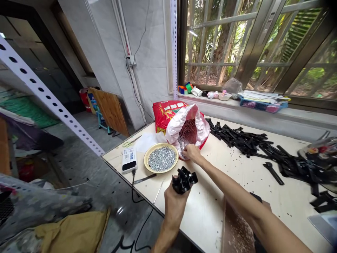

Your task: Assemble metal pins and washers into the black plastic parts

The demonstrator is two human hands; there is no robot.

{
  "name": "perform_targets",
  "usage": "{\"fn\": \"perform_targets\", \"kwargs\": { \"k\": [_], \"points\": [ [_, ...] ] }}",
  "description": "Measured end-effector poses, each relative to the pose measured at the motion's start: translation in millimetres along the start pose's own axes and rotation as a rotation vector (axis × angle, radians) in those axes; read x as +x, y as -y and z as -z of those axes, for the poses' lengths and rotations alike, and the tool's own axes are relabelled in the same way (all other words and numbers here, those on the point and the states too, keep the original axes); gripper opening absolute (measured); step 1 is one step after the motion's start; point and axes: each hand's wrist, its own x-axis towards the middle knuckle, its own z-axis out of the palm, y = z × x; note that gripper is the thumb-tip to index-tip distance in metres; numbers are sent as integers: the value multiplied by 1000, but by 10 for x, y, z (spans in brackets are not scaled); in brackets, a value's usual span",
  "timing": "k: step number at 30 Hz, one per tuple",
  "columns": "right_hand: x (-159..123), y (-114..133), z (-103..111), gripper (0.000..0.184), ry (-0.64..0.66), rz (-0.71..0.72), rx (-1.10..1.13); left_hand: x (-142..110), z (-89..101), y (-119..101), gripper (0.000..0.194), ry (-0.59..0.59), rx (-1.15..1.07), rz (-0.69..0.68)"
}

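Note:
My left hand (176, 200) is wrapped round a bunch of black plastic parts (184, 180), held upright over the table's near edge. My right hand (193, 153) reaches to the mouth of a red and white bag (172, 131) lying on its side. Inside that bag is a heap of thin metal screws (188, 133). The right fingers are closed at the lower lip of the opening, and what they pinch is too small to make out. Just left of the bag stands a cream bowl (146, 166) filled with small shiny metal pieces (162, 159).
Many black plastic parts (244, 140) lie in a long pile on the right of the table (200, 207). A white power bank (129, 160) with a cable, scissors (129, 143) and a dark flat blade (144, 178) lie at the left. A brown board (237, 232) sits under my right forearm.

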Motion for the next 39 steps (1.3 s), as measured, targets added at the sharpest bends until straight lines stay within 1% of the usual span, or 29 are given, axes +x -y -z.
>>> {"fn": "perform_targets", "kwargs": {
  "k": [3,5,7,9,11,14,17,19,21,25,28,30,32,33,34,36,37,38,39],
  "points": [
    [77,89,-28,20,39,-43,-76,-4,21,-30,27,-14,-26,65],
    [68,146,11,25,43,-54,-111,0,35,-58,29,-7,-55,105],
    [-2,165,100,25,36,-63,-139,13,57,-71,30,-8,-79,136],
    [-155,102,219,23,21,-67,-164,28,88,-68,31,-23,-91,164],
    [-395,-63,329,22,1,-58,-186,38,125,-71,31,-29,-105,188],
    [-842,-433,416,22,-3,-44,-220,39,155,-133,32,-13,-113,216],
    [-1210,-753,392,20,49,-69,-263,20,130,-253,30,11,-83,246],
    [-1337,-855,331,20,76,-86,-280,-8,95,-325,30,25,-63,240],
    [-1367,-861,250,20,76,-67,-280,-46,62,-365,31,41,-44,222],
    [-1270,-736,95,24,42,7,-236,-110,6,-359,35,53,3,179],
    [-1184,-695,94,23,0,19,-181,-112,-45,-317,35,50,44,144],
    [-1162,-718,214,20,-46,12,-137,-82,-79,-274,34,81,71,124],
    [-1192,-743,442,22,-117,2,-93,-39,-112,-224,32,111,108,98],
    [-1232,-738,588,27,-179,21,-21,-22,-130,-201,31,122,130,88],
    [-1288,-716,743,32,-257,63,100,-12,-152,-183,30,136,146,77],
    [-1436,-609,1038,41,-405,208,466,-23,-208,-169,26,190,157,60],
    [-1518,-530,1159,43,-452,285,662,-43,-242,-175,24,226,156,55],
    [-1598,-443,1251,43,-470,344,824,-70,-278,-188,23,264,153,51],
    [-1671,-356,1311,41,-462,379,925,-102,-312,-208,21,295,148,45]
  ]
}}
